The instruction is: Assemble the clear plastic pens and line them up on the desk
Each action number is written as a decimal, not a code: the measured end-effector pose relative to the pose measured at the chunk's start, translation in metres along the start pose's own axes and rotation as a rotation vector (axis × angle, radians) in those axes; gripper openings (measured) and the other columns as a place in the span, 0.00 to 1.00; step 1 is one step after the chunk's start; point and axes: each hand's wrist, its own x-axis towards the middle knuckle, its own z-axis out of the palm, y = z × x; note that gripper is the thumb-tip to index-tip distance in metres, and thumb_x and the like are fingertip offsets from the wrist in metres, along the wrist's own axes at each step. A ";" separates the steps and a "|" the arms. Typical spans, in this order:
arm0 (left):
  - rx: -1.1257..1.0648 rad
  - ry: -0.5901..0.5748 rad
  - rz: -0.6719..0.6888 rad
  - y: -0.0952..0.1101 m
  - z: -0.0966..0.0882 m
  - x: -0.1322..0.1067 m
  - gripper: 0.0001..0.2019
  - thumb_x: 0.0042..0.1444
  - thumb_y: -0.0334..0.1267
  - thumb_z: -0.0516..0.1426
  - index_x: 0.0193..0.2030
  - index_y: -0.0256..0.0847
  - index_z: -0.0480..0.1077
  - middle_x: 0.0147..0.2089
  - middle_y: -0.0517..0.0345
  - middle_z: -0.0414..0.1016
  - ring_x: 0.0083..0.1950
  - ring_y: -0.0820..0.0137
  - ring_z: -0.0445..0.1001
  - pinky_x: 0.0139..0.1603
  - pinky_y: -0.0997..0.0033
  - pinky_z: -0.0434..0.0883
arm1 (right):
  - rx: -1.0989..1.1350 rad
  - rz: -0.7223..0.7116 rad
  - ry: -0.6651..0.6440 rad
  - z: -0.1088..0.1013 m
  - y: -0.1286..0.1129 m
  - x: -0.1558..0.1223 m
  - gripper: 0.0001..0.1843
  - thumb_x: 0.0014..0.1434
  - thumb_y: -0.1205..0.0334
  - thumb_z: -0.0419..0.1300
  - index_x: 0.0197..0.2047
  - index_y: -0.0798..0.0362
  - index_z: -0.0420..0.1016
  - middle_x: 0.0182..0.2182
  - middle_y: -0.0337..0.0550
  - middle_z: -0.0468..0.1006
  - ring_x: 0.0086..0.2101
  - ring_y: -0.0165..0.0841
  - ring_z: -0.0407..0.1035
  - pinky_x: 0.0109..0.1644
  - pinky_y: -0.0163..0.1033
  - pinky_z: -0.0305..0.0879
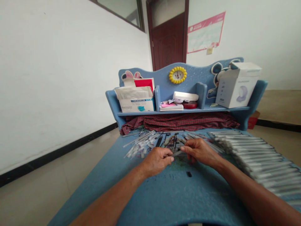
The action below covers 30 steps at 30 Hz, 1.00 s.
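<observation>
My left hand and my right hand face each other above the blue desk. Between their fingertips runs a thin translucent pen barrel, pinched at its two ends. Just below it, a small black piece lies on the desk. Beyond my left hand is a loose pile of clear pen barrels. Thin dark pen parts lie in a heap behind both hands. To the right of my right arm, many similar pens lie side by side in a long row.
A shelf at the desk's back holds a mask box, papers, a red round tin and a white carton. Checked cloth is stuffed beneath. A white wall stands at left.
</observation>
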 end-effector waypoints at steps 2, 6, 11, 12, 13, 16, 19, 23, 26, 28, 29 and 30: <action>-0.004 0.002 -0.002 0.000 0.000 0.000 0.09 0.50 0.37 0.52 0.30 0.36 0.71 0.23 0.63 0.68 0.26 0.75 0.64 0.27 0.77 0.58 | 0.003 -0.004 -0.001 0.000 0.000 0.000 0.17 0.52 0.49 0.58 0.20 0.52 0.64 0.14 0.33 0.68 0.14 0.26 0.62 0.17 0.32 0.55; -0.001 0.014 0.004 -0.002 0.001 0.000 0.09 0.50 0.37 0.53 0.30 0.36 0.72 0.23 0.63 0.68 0.26 0.76 0.64 0.26 0.78 0.58 | 0.006 -0.004 -0.009 0.000 0.000 -0.001 0.18 0.52 0.49 0.57 0.20 0.52 0.64 0.14 0.33 0.67 0.14 0.26 0.62 0.17 0.32 0.55; -0.070 0.033 -0.024 0.000 0.002 -0.001 0.08 0.49 0.37 0.54 0.30 0.35 0.71 0.22 0.63 0.68 0.24 0.76 0.64 0.25 0.78 0.59 | 0.090 -0.012 -0.010 -0.001 -0.003 -0.003 0.15 0.51 0.49 0.59 0.28 0.53 0.68 0.16 0.33 0.70 0.15 0.26 0.63 0.17 0.31 0.56; -0.106 0.037 -0.029 0.001 0.002 -0.001 0.08 0.49 0.38 0.54 0.30 0.35 0.71 0.23 0.62 0.69 0.24 0.76 0.64 0.24 0.78 0.59 | 0.133 -0.007 -0.010 0.000 -0.003 -0.003 0.16 0.50 0.48 0.60 0.30 0.53 0.68 0.17 0.34 0.71 0.15 0.26 0.63 0.17 0.31 0.56; -0.147 0.041 -0.030 0.002 0.002 -0.001 0.08 0.49 0.38 0.54 0.30 0.35 0.70 0.24 0.62 0.70 0.23 0.77 0.64 0.25 0.78 0.60 | 0.184 0.001 -0.010 0.000 -0.004 -0.003 0.17 0.49 0.47 0.61 0.33 0.54 0.68 0.18 0.34 0.72 0.15 0.26 0.64 0.17 0.31 0.56; -0.254 0.049 -0.021 0.004 0.004 -0.002 0.09 0.50 0.40 0.54 0.31 0.35 0.69 0.25 0.60 0.72 0.23 0.77 0.65 0.25 0.78 0.62 | 0.382 0.035 -0.027 0.005 -0.007 -0.005 0.22 0.47 0.46 0.62 0.37 0.55 0.67 0.19 0.36 0.73 0.14 0.27 0.64 0.18 0.32 0.57; -0.303 0.036 -0.002 0.005 0.009 -0.003 0.09 0.50 0.40 0.55 0.30 0.36 0.69 0.25 0.60 0.72 0.22 0.78 0.65 0.24 0.79 0.63 | 0.553 0.072 -0.074 0.012 -0.009 -0.007 0.22 0.44 0.49 0.65 0.36 0.55 0.68 0.20 0.37 0.74 0.16 0.27 0.65 0.19 0.32 0.59; -0.295 -0.015 0.032 0.008 0.010 -0.005 0.09 0.51 0.40 0.54 0.30 0.35 0.69 0.26 0.60 0.71 0.23 0.78 0.65 0.25 0.79 0.64 | 0.629 0.084 -0.092 0.016 -0.010 -0.009 0.18 0.43 0.51 0.67 0.31 0.55 0.69 0.20 0.38 0.75 0.17 0.26 0.66 0.20 0.32 0.59; -0.203 0.008 0.047 0.006 -0.005 -0.004 0.12 0.52 0.44 0.54 0.31 0.35 0.70 0.25 0.60 0.71 0.24 0.77 0.66 0.26 0.78 0.63 | 0.653 0.074 -0.040 0.013 -0.011 -0.008 0.17 0.45 0.51 0.66 0.28 0.55 0.68 0.21 0.40 0.76 0.18 0.27 0.67 0.21 0.32 0.60; -0.135 0.143 0.018 0.000 -0.021 -0.002 0.14 0.55 0.45 0.51 0.30 0.35 0.70 0.27 0.58 0.72 0.24 0.77 0.66 0.26 0.77 0.63 | 0.672 0.074 0.025 0.009 -0.011 -0.007 0.17 0.45 0.51 0.65 0.28 0.55 0.68 0.22 0.41 0.76 0.17 0.27 0.67 0.20 0.32 0.60; -0.082 0.209 -0.008 -0.005 -0.030 -0.001 0.15 0.55 0.44 0.50 0.30 0.35 0.70 0.27 0.58 0.72 0.24 0.76 0.66 0.26 0.77 0.63 | 0.679 0.078 0.057 0.007 -0.011 -0.006 0.17 0.45 0.50 0.65 0.28 0.55 0.67 0.22 0.41 0.76 0.17 0.27 0.67 0.20 0.32 0.60; -0.011 0.270 -0.026 -0.010 -0.037 0.000 0.14 0.56 0.43 0.50 0.29 0.35 0.69 0.26 0.57 0.72 0.24 0.75 0.66 0.26 0.76 0.62 | 0.683 0.084 0.082 0.006 -0.010 -0.005 0.17 0.45 0.50 0.65 0.28 0.55 0.67 0.21 0.41 0.76 0.17 0.26 0.66 0.20 0.32 0.60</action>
